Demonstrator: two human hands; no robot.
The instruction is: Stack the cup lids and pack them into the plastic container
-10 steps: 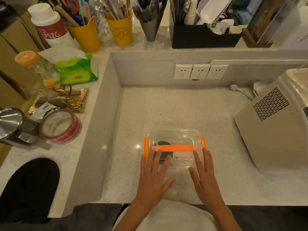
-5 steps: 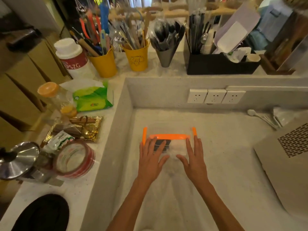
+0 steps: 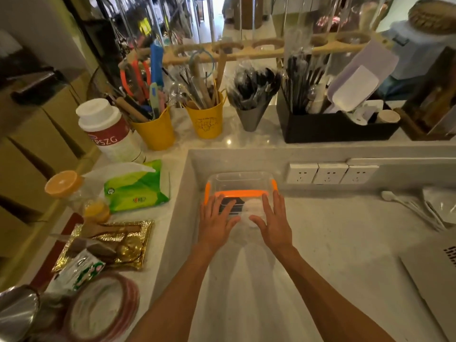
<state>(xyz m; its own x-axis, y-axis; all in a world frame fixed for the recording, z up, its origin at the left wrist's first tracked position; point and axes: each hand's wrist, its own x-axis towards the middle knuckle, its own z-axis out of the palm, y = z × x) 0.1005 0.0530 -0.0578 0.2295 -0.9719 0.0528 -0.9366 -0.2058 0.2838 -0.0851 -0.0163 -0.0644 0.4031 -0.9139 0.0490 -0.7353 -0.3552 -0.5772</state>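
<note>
Both bare forearms reach forward over the pale speckled counter, angling slightly toward each other. The left hand lies palm down on the lid of the clear plastic container, fingers straight and a little spread, thumb turned inward. The right hand mirrors it. Black cup lids and white cup lids show through the lid between the fingers. The container sits on the counter close to the back wall, just left of the wall sockets.

Container near half hidden under hands; lids inside blurred, count unclear; appliance cut by right edge.
</note>
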